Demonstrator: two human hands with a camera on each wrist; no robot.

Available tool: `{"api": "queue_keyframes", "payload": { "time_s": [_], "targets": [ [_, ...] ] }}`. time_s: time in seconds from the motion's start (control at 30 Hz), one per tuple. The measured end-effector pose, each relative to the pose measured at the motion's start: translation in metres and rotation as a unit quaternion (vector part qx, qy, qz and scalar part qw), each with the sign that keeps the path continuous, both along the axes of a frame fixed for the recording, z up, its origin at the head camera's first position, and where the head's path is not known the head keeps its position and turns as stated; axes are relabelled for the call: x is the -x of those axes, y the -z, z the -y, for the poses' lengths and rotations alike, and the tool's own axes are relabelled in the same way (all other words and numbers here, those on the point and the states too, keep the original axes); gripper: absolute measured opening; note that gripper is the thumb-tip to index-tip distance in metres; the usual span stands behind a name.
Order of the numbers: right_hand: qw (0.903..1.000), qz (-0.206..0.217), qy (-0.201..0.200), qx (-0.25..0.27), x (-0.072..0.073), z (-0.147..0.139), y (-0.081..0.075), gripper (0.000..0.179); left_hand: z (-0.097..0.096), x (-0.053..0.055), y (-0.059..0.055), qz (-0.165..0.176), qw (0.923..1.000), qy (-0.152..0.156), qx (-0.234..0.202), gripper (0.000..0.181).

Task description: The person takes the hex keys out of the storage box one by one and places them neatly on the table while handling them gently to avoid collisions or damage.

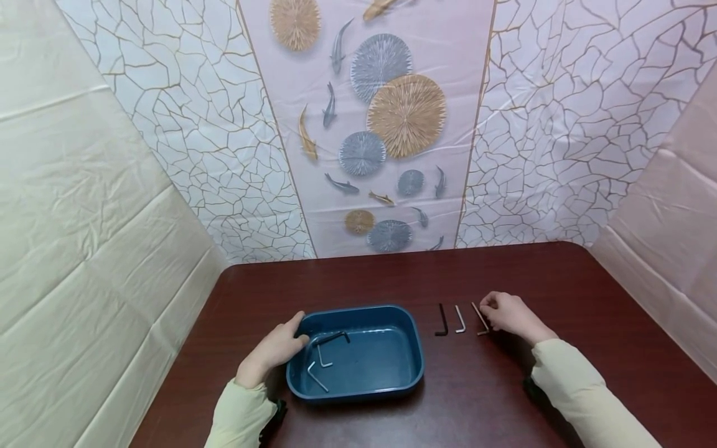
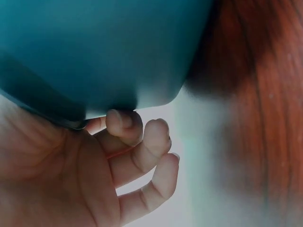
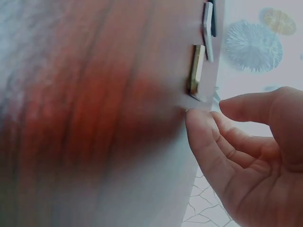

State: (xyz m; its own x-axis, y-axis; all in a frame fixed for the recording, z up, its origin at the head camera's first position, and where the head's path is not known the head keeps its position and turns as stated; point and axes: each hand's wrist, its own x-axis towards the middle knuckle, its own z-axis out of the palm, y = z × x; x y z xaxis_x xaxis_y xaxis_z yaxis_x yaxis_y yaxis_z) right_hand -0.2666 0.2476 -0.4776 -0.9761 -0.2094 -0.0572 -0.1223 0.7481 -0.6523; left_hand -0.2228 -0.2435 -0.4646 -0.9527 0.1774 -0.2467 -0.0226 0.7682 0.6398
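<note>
Left hand (image 1: 274,345) grips tray (image 1: 372,359); 3 hex keys (image 1: 460,317) lie beside right hand (image 1: 511,316).

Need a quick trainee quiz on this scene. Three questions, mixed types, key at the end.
1. Count: how many L-shaped metal hex keys lie inside the blue rectangular tray with rounded corners?
2. True or false: the person's bare right hand is nearest to the black hex key on the table.
3. Identify: of the three hex keys in a row on the dark reddish-brown table, which colour is the middle one?

Key:
1. Three.
2. False; it is nearest to the brass-coloured L-shaped hex key.
3. Silver.
</note>
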Motion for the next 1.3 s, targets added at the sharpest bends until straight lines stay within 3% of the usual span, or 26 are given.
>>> {"api": "queue_keyframes", "payload": {
  "time_s": [0.27, 0.47, 0.73, 1.0, 1.3],
  "targets": [
    [0.9996, -0.027, -0.005, 0.01, -0.002, 0.01, -0.015, 0.024, 0.003, 0.001, 0.002, 0.003, 1.0, 0.0, 0.001, 0.065],
    [0.998, -0.059, -0.016, 0.014, 0.002, 0.03, -0.037, 0.024, 0.006, 0.005, 0.003, -0.007, 0.9999, 0.005, 0.011, 0.065],
    [0.9959, -0.06, -0.042, 0.053, 0.006, 0.076, -0.064, 0.023, 0.007, 0.001, 0.004, -0.001, 1.0, 0.002, -0.004, 0.066],
    [0.9918, -0.063, -0.074, 0.082, 0.012, 0.127, -0.082, 0.02, 0.004, 0.004, 0.006, -0.005, 0.9999, 0.003, 0.011, 0.066],
    [0.9854, -0.067, -0.12, 0.101, 0.014, 0.174, -0.087, 0.016, 0.003, 0.003, 0.004, -0.009, 0.9999, 0.008, 0.001, 0.066]
  ]
}}
